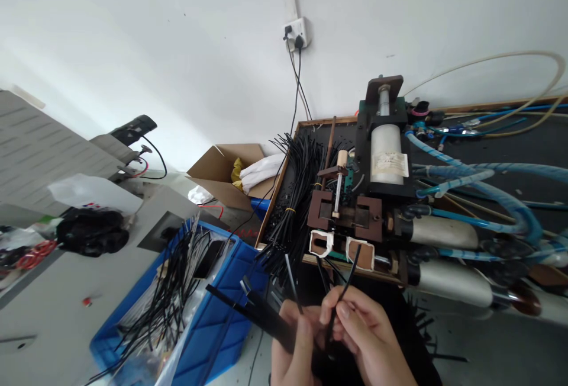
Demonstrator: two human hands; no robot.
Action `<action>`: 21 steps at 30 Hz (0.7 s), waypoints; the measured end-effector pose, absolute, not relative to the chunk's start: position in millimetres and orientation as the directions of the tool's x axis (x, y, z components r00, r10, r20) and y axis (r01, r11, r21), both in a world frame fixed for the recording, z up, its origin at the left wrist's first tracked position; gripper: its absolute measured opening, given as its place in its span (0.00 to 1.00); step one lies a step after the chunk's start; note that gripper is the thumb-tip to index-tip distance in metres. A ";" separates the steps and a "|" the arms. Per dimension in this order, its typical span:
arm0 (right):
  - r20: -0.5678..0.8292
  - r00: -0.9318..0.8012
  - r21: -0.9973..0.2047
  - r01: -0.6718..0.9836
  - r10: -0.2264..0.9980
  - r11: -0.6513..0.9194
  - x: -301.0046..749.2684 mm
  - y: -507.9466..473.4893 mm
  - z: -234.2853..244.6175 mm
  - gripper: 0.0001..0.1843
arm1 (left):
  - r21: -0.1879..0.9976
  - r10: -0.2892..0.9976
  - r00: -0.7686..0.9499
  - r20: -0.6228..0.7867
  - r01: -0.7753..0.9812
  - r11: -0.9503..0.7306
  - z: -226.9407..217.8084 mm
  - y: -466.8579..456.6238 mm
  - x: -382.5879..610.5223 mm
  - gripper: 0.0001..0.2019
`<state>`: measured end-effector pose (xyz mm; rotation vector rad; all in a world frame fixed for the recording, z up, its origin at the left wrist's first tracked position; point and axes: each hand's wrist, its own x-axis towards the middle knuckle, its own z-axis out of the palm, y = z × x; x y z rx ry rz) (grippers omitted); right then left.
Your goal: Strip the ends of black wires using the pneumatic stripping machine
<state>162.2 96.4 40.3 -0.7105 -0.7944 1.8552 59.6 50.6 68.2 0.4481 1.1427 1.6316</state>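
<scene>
My left hand (295, 341) is closed round a bunch of thin black cable ties (260, 312) that juts out to the left. My right hand (361, 330) pinches a single black tie (348, 276) that rises toward the machine. Both hands meet at the bottom centre, in front of a brown and black pneumatic press machine (384, 155) on the bench. A bound bundle of black ties (295, 196) lies to the left of the machine.
A blue plastic crate (222, 315) with loose black ties stands at the lower left. Behind it is an open cardboard box (231, 176). Blue air hoses (479, 176) and metal cylinders (448, 256) fill the right. A wall socket (296, 34) with cables is above.
</scene>
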 end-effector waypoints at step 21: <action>-0.129 -0.403 -0.719 -0.591 0.906 -0.365 161.3 97.0 42.8 0.21 | 0.854 0.912 -0.342 -0.224 -0.520 0.015 40.9 46.0 53.7 0.16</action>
